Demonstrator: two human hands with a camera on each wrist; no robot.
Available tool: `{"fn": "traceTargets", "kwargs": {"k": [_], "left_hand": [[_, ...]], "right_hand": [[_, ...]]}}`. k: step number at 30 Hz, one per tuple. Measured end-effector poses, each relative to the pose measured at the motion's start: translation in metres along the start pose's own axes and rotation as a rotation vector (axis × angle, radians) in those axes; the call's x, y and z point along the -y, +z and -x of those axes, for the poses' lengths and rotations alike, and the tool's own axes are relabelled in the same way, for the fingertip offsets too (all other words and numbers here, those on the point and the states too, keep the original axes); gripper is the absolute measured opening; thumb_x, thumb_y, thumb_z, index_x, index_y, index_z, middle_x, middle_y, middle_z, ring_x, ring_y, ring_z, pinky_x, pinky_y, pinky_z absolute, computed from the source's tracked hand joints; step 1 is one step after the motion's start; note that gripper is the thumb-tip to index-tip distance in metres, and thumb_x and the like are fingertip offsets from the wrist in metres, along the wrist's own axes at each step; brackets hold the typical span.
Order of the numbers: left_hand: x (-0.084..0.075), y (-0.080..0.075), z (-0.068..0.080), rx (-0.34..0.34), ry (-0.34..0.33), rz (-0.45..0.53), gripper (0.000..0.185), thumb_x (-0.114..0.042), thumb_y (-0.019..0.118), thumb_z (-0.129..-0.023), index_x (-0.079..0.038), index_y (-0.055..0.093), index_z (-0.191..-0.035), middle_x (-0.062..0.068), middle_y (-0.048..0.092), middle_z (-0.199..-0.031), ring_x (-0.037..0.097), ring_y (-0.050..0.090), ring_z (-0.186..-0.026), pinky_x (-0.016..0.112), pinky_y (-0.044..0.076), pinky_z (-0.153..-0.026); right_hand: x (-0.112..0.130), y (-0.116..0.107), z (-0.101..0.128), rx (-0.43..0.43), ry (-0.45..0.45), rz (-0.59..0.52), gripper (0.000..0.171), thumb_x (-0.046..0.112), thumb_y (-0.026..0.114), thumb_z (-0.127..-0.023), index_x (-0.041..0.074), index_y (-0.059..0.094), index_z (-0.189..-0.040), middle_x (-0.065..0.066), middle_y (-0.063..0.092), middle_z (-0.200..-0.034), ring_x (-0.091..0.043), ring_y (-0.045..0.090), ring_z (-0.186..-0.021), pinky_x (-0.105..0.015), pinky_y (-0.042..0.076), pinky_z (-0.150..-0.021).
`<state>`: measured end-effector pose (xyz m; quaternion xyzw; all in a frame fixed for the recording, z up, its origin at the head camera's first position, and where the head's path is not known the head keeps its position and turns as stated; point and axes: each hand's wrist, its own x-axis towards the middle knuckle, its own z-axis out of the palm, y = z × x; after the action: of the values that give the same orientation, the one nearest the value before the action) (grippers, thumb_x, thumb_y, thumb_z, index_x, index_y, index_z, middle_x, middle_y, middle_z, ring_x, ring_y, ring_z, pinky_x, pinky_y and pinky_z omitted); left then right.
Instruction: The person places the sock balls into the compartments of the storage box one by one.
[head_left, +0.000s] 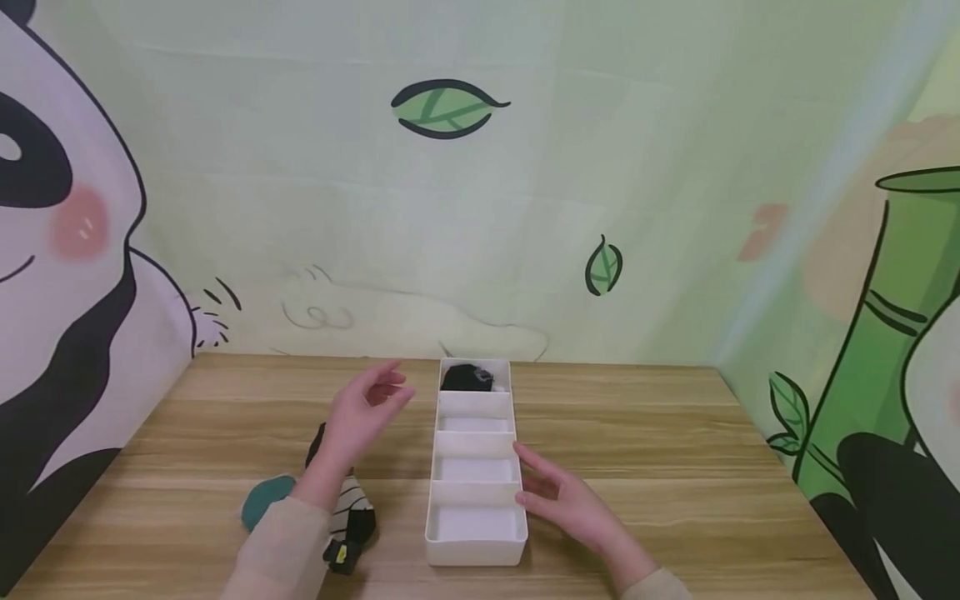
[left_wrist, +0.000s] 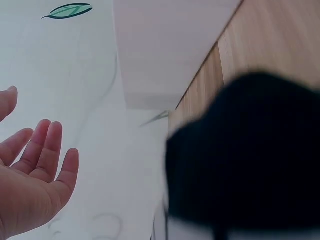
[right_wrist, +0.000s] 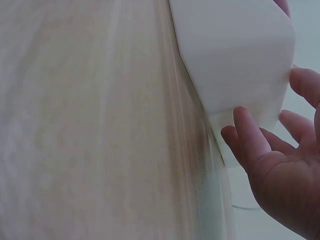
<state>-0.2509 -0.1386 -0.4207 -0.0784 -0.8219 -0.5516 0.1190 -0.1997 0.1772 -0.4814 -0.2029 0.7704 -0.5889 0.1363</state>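
Note:
A long white divided organizer box (head_left: 476, 483) stands mid-table, with a rolled black sock (head_left: 467, 378) in its farthest compartment; the other compartments hold nothing. My left hand (head_left: 367, 412) hovers open to the box's left, fingers relaxed (left_wrist: 45, 150), holding nothing. Under its forearm lie a black-and-white striped sock (head_left: 349, 517) and a teal sock (head_left: 264, 500); a blurred dark sock (left_wrist: 250, 160) fills the left wrist view. My right hand (head_left: 551, 490) rests open against the box's right wall (right_wrist: 235, 60), fingers (right_wrist: 250, 135) straight.
The wooden table (head_left: 675, 467) is boxed in by panda-and-bamboo printed walls at the back (head_left: 480, 208) and both sides. Bare wood lies to the right of the box and along the front.

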Motion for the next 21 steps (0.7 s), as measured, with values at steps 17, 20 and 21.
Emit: {"fn": "traceTargets", "kwargs": {"k": [17,20,21], "left_hand": [[0.024,-0.041,0.029,0.006,0.102,-0.117,0.049,-0.012,0.073,-0.091,0.001,0.056,-0.136,0.017,0.067,-0.113,0.032,0.064,-0.103,0.05,0.05,-0.092],[0.029,-0.046,0.035,0.004,0.089,-0.153,0.05,-0.013,0.073,-0.091,0.0,0.056,-0.135,0.015,0.068,-0.112,0.03,0.065,-0.102,0.049,0.05,-0.092],[0.031,-0.047,0.037,0.0,0.085,-0.161,0.049,-0.013,0.073,-0.091,0.0,0.057,-0.135,0.015,0.068,-0.112,0.029,0.065,-0.101,0.048,0.051,-0.091]], "right_hand": [[-0.001,0.0,0.0,-0.006,0.004,0.011,0.068,0.012,0.067,-0.095,0.01,0.034,-0.154,-0.022,0.027,-0.158,-0.045,0.046,-0.13,-0.046,0.045,-0.102],[0.0,0.001,0.0,-0.009,0.011,0.014,0.068,0.012,0.067,-0.095,0.01,0.034,-0.154,-0.022,0.027,-0.158,-0.045,0.046,-0.13,-0.045,0.045,-0.102],[0.0,0.001,0.0,-0.009,0.013,0.015,0.068,0.012,0.067,-0.095,0.011,0.035,-0.154,-0.021,0.027,-0.158,-0.045,0.046,-0.13,-0.045,0.045,-0.102]]}}
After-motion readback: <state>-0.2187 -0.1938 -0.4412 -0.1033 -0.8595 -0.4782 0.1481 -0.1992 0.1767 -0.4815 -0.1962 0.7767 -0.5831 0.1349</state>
